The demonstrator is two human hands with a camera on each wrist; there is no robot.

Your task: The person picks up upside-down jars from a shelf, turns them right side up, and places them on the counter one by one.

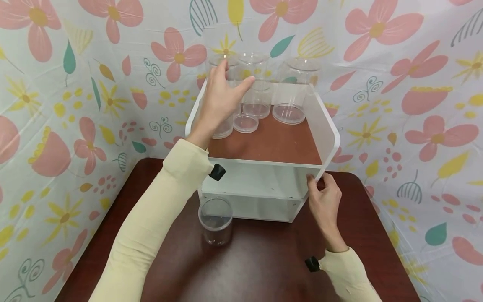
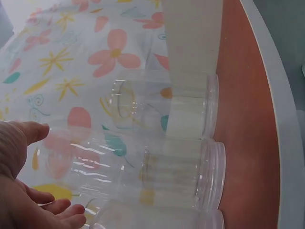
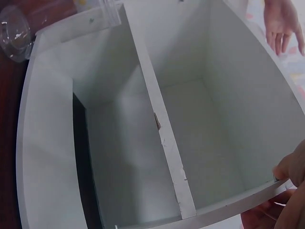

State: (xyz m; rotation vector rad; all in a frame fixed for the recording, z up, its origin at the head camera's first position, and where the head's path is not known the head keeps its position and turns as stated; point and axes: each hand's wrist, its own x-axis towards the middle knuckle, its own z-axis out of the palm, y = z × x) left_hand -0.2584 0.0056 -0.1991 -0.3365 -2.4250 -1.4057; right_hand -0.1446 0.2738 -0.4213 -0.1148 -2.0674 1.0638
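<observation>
My left hand [image 1: 220, 94] is raised over the top of a white shelf unit [image 1: 326, 138], thumb spread from its fingers and holding nothing. It overlaps the upper part of the clear jars at the left. A front-left jar [image 1: 222, 129], a small jar [image 1: 245, 123] and a jar behind [image 1: 257, 110] stand upright there, with a wider jar [image 1: 289, 114] to their right. In the left wrist view, fingertips [image 2: 71, 217] are close to the jars' upper ends. My right hand [image 1: 326, 201] pinches the front edge of the unit's right side panel, thumb inside and fingers outside.
A clear jar [image 1: 216, 222] stands upright on the dark table [image 1: 241, 268], in front of the unit's left side. Below the reddish-brown top [image 1: 268, 147] are white open compartments [image 1: 253, 178]. A flowered cloth [image 1: 377, 67] hangs behind and around the table.
</observation>
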